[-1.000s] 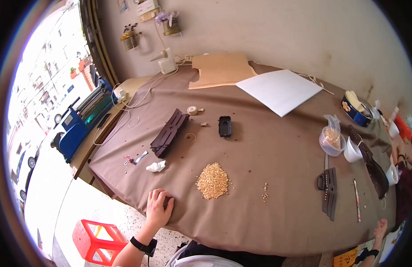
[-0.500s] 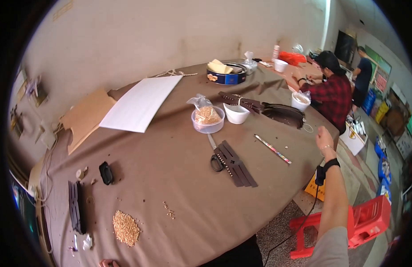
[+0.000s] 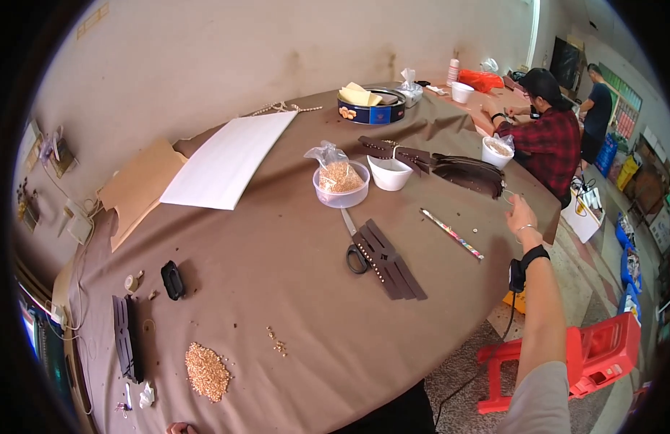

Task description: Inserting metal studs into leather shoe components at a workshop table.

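Note:
Along the table's right edge, my right hand (image 3: 521, 215) reaches out with its fingers pinched on a thin pale rubber band (image 3: 506, 194). Just beyond my fingertips lies a bundle of dark brown strips (image 3: 468, 173). Only a few fingertips of my left hand (image 3: 180, 428) show at the lower edge, so its grip is hidden. Near that hand is a heap of small gold beads (image 3: 207, 372). Mid-table, a slit brown piece with a row of beads (image 3: 388, 262) rests partly over black-handled scissors (image 3: 357, 259).
A patterned pencil (image 3: 452, 233), a white bowl (image 3: 390, 173) and a clear tub (image 3: 340, 192) holding a bag of beads lie around the middle. Further left are a white board (image 3: 230, 163) and a black case (image 3: 173, 281). A person in a checked shirt (image 3: 548, 145) sits at the far right.
My right hand has moved slightly forward and left, reaching the rubber band that lay on the cloth by the strips. The view has shifted a little; my left hand stays at the lower edge.

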The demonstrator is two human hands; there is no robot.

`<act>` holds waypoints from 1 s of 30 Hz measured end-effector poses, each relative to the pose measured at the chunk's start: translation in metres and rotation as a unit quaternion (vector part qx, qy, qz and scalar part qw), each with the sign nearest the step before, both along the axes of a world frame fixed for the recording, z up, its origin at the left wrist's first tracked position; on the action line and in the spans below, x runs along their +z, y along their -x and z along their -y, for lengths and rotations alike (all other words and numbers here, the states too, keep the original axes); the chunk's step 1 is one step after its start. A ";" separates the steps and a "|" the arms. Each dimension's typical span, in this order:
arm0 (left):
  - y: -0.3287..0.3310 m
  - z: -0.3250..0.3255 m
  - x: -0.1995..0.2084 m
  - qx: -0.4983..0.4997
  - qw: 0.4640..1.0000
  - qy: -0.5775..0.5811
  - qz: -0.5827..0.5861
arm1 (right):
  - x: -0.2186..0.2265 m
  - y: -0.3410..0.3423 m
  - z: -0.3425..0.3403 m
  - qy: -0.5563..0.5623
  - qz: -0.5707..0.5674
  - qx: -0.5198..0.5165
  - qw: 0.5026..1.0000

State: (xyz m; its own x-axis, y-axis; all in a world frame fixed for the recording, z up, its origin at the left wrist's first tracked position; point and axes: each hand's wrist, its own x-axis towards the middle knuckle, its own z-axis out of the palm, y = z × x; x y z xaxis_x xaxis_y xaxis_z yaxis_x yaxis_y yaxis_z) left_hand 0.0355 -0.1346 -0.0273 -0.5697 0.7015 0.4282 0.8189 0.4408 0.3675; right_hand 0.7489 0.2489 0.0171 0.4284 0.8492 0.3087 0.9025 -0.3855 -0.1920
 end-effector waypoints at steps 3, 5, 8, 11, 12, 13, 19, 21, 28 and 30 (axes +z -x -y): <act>0.002 0.000 -0.008 0.030 0.998 0.026 0.040 | -0.019 -0.018 -0.008 0.003 0.038 -0.016 0.999; -0.006 -0.001 0.001 0.009 0.999 0.029 0.037 | -0.016 -0.028 -0.018 -0.006 0.056 -0.030 0.998; 0.000 0.008 -0.009 0.031 0.999 0.032 -0.004 | -0.009 -0.031 -0.026 -0.054 0.075 -0.029 0.995; -0.001 0.006 -0.010 0.018 1.000 0.024 -0.010 | -0.010 -0.039 -0.036 -0.097 0.071 -0.032 0.992; 0.000 0.007 -0.012 0.024 0.999 0.023 -0.001 | -0.011 -0.040 -0.037 -0.093 0.065 -0.035 0.993; 0.003 0.009 -0.016 0.021 0.999 0.027 -0.010 | -0.014 -0.039 -0.039 -0.124 0.059 -0.031 0.990; 0.018 0.011 -0.017 -0.040 0.997 0.054 -0.041 | -0.071 -0.046 -0.046 -0.139 -0.043 -0.001 0.989; 0.034 0.015 0.004 -0.104 0.991 0.084 -0.027 | -0.087 -0.060 -0.043 -0.179 -0.021 0.057 0.982; 0.050 -0.044 0.128 -0.107 0.994 0.014 0.005 | -0.105 -0.092 -0.043 -0.191 -0.047 0.097 0.976; 0.022 -0.065 0.154 -0.130 0.986 -0.021 0.100 | -0.090 -0.088 -0.036 -0.215 -0.070 0.113 0.967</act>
